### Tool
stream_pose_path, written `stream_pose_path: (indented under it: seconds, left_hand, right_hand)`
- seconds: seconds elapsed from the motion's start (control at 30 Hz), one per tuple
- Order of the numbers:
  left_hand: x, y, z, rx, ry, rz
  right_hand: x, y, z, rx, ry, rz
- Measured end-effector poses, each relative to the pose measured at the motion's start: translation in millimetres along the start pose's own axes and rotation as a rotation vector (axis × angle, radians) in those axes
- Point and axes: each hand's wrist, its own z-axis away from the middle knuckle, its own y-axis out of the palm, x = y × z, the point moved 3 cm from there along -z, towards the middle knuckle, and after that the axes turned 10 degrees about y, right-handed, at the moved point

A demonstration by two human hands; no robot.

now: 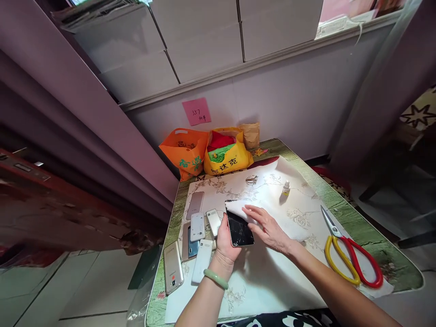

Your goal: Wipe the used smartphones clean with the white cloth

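A black-screened smartphone (240,229) with cracked glass lies tilted in my left hand (227,240), which grips its lower left edge. My right hand (269,229) pinches a white cloth (236,208), part of which lies over the upper end of the screen. To the left of my left hand several phones are grouped, some overlapping: a gold phone (173,268) with its camera towards me, a white phone (203,261), a white-backed phone (197,226), a small keypad-style phone (213,221) and a pale phone (195,205) farther back.
A small dropper bottle (285,188) stands beyond my right hand. Large scissors (350,254) with red and yellow handles lie at the right table edge. An orange bag (185,154), a yellow bag (230,159) and a brown paper bag (251,135) stand against the wall.
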Motion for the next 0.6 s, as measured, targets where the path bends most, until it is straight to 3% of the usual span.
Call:
stream_pose_path:
  seconds: [0.2,0.33,0.47,0.6]
  left_hand:
    - [0.4,-1.1,-1.2,0.001,-0.013,0.006]
    - [-1.5,2.1,-0.1,0.081,-0.028,0.004]
    - [2.9,-0.2,2.4,0.055,-0.036,-0.002]
    - [5.6,-4.6,7.0,-0.001,-0.01,0.0]
  right_hand:
    - [6.4,-5.0,16.4,0.1,-0.043,0.074]
    - [22.0,6.8,32.0,0.116,-0.168,0.038]
    - [18.8,17.9,14.7,-0.03,-0.164,0.084]
    - [-6.9,20.0,-14.6,-0.162,0.044,0.096]
